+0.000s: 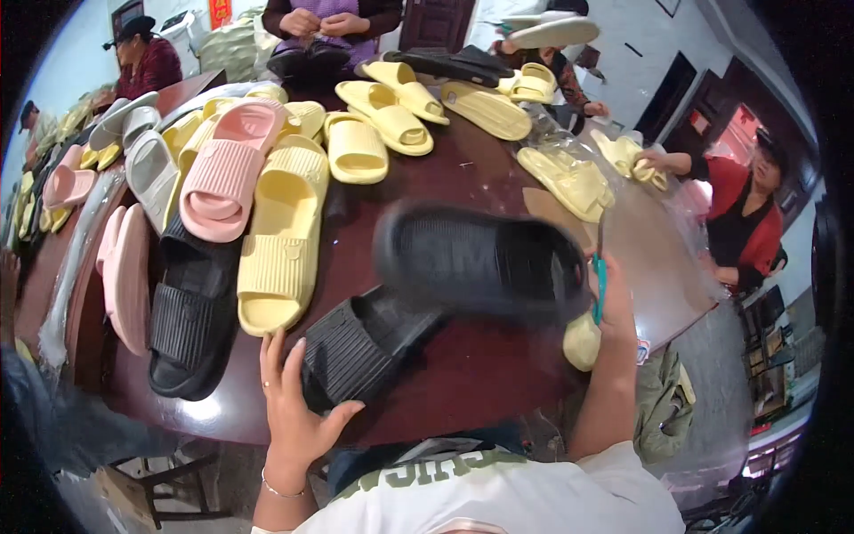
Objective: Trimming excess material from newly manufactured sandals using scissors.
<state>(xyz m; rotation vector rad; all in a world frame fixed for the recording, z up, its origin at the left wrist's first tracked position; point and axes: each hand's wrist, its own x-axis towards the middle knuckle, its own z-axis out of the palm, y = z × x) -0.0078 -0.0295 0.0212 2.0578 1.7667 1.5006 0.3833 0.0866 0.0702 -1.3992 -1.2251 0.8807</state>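
Note:
My left hand [298, 400] is open with its fingers spread, by the toe of a yellow slipper [280, 258] and the near edge of a black slipper [351, 351] lying on the table. My right hand [618, 289] grips one end of another black slipper [454, 254], which is raised over the table and blurred by motion. It partly covers the lying black slipper. A teal loop-like handle [600, 287] shows at my right fingers; its tool is hidden. Below my right wrist is a pale yellow rounded piece [583, 343], partly covered.
Several yellow slippers [358, 147], a pink slipper [222, 169] and a black slipper [187, 311] crowd the left and far side of the dark red table [498, 374]. Clear plastic bags [658, 209] lie at right. Co-workers sit around; one in red [756, 214] handles yellow slippers.

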